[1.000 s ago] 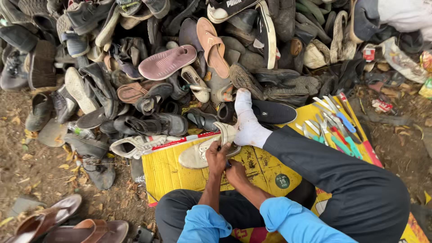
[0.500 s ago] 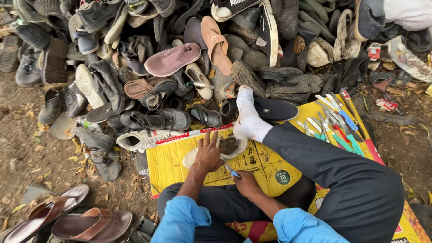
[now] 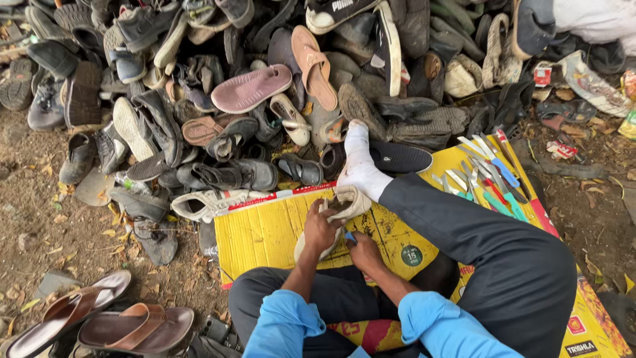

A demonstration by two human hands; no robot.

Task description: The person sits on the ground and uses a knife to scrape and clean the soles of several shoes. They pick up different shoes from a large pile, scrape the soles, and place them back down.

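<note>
Yellow cardboard (image 3: pixel 265 232), dirt ground (image 3: pixel 59 245), shoe pile (image 3: pixel 265 73)

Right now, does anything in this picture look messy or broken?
Yes. The shoe pile is a jumble: shoes lie tipped, upside down and stacked without pairs. The pale shoe under the left hand looks worn and grubby. The right hand holds a small blue tool.
</note>
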